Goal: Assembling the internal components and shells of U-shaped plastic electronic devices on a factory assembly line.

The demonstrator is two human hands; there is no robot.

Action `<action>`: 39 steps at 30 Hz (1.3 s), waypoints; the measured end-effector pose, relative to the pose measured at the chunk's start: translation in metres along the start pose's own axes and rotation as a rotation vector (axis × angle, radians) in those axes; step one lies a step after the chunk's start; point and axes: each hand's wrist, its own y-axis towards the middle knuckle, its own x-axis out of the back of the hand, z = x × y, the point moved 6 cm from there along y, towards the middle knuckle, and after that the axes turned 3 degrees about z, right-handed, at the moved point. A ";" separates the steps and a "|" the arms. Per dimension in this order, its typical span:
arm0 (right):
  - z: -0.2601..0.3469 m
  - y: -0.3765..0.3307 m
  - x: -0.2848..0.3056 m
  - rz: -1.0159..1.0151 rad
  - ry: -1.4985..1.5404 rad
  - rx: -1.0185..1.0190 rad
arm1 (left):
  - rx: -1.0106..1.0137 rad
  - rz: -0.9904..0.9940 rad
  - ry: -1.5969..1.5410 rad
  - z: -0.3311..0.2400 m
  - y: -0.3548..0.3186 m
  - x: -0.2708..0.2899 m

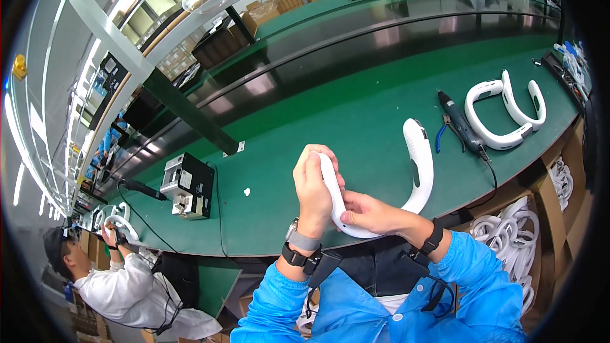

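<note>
A white U-shaped neck fan (419, 178) is between my two hands at the near edge of the green bench. My left hand (312, 187) wraps around one of its arms, fingers closed and pointing upward. Lower down, my right hand (372, 213) grips the curved middle, its thumb lying on the white shell. The fan's other arm rises free to the right, showing a dark oval patch and a dotted end. To the right of it, a dark electric screwdriver (462, 126) and blue-handled pliers (441, 136) lie on the bench.
Two more white neck fans (495, 140) rest at the right. Cardboard boxes (540, 216) of white curved parts stand below the bench edge. A black boxy machine (190, 184) with cables sits left, near a green post (190, 114). A co-worker (127, 286) works at far left.
</note>
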 end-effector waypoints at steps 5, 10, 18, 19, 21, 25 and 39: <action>0.005 -0.002 0.004 -0.055 0.032 -0.026 | 0.006 -0.004 0.039 0.000 0.005 -0.008; 0.042 -0.011 -0.001 -0.127 -0.811 -0.279 | 0.101 -0.065 -0.060 0.009 0.013 0.015; 0.056 -0.048 -0.023 -0.194 -1.317 -0.091 | 0.127 -0.001 -0.298 0.024 -0.017 0.012; 0.055 -0.048 -0.027 -0.229 -1.333 -0.054 | 0.169 0.033 -0.375 0.031 -0.031 0.012; 0.053 -0.047 -0.034 -0.269 -1.387 -0.026 | 0.324 0.250 -0.532 0.049 -0.061 0.011; 0.046 -0.052 -0.040 -0.303 -1.491 0.034 | 0.256 0.241 -0.566 0.058 -0.071 0.012; 0.044 -0.074 -0.028 -0.382 -1.663 0.284 | 0.262 0.237 -0.650 0.068 -0.067 0.012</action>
